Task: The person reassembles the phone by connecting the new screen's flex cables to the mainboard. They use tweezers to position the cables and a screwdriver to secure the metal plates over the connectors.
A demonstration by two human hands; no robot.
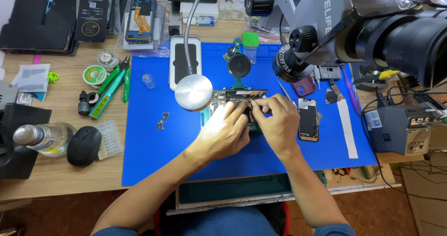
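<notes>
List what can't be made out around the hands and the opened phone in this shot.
- Opened phone, head view: mostly covered by the left hand and right hand.
- Fingertips: whether they pinch a part or tool is too small to tell.
- Left hand: washed out by lamp glare.
- Microscope: cut off by the top edge.

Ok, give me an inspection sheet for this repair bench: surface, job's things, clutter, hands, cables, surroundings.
Surface: blue mat on a wooden desk.
Job's things: opened phone in a holder under a gooseneck lamp.
Clutter: second phone, green pliers, solder spools, bottle, black mouse.
Hands: left hand and right hand both on the opened phone; grip hidden.
Cables: black leads beside the grey station.
Surroundings: microscope upper right, phone parts along the back.
</notes>
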